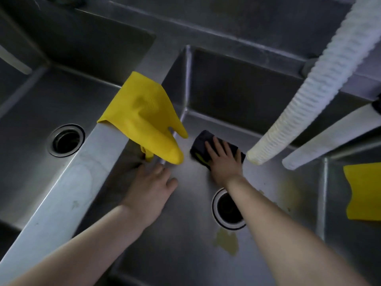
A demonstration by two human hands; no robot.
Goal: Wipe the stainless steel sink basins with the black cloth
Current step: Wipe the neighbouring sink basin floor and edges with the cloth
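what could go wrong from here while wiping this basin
The yellow glove draped over the divider hangs by the left hand; a nudge could drop it into the basin.
The right hand, pressing the black cloth, is close to the white hose and may knock it.
The yellowish stain beside the drain could get missed.

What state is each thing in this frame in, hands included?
black cloth: flat on the middle basin floor, under the right hand.
right hand: open, fingers straight, pressing the cloth.
left hand: open, fingers relaxed, low in the basin near the divider.
yellow glove: draped over the divider.
middle drain: unplugged.
left drain: unplugged.
white hose: no water seen flowing.
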